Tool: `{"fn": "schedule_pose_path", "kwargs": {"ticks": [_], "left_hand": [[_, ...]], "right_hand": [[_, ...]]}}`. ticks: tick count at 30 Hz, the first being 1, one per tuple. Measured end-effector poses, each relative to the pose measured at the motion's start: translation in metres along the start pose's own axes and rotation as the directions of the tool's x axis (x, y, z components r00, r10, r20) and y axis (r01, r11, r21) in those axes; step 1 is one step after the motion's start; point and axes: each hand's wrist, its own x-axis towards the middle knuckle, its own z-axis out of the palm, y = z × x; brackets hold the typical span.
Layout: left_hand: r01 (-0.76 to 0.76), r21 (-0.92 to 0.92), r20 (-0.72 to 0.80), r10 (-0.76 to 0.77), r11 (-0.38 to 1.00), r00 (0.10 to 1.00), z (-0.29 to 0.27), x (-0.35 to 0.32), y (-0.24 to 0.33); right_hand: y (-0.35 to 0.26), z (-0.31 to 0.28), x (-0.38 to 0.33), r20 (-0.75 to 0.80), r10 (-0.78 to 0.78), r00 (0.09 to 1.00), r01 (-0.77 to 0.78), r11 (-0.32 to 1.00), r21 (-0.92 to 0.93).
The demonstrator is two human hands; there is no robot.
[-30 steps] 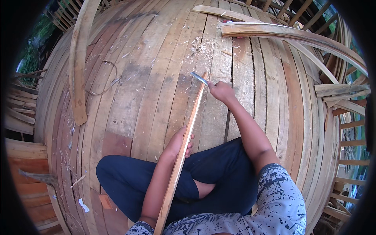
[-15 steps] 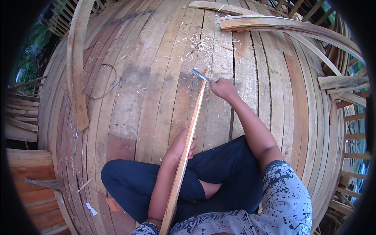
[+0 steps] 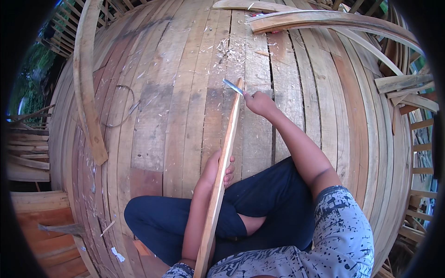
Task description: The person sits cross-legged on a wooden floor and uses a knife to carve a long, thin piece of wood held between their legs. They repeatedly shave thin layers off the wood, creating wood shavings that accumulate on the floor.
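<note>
A long, narrow strip of wood runs from my lap up and away, with its far end tapering to a point. My left hand is wrapped around its middle from beneath, fingers curling over the right side. Near the far end, my right hand is closed on the handle of a knife, and the handle itself is hidden in the fist. The shiny blade of the knife lies across the strip close to its tip, pointing up and to the left.
Pale wood shavings are scattered over the plank floor beyond the strip. Curved timbers lie at the left and far right. A thin looped strip rests on the floor. Slatted railing borders the right side.
The view has shifted slightly. Both hands keep their grips, and the knife blade stays near the strip's tip, with little visible movement along the wood.
</note>
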Motion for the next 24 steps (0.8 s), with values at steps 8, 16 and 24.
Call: {"fn": "schedule_pose_path", "kwargs": {"ticks": [8,16,24], "left_hand": [[0.012,-0.009,0.101,-0.011,1.0,0.995,-0.0032,0.0079,0.0045],[0.011,-0.034,0.109,-0.007,0.999,0.994,-0.0022,0.0077,0.0033],[-0.008,-0.074,0.117,0.017,0.997,0.993,0.0008,0.0036,0.0016]], "right_hand": [[0.0017,0.003,0.0029,-0.044,0.002,0.999,-0.002,1.0,0.015],[0.004,0.006,0.0049,-0.049,0.005,0.999,-0.003,1.0,0.03],[0.0035,0.006,0.0028,-0.052,-0.005,0.999,0.007,0.999,0.032]]}}
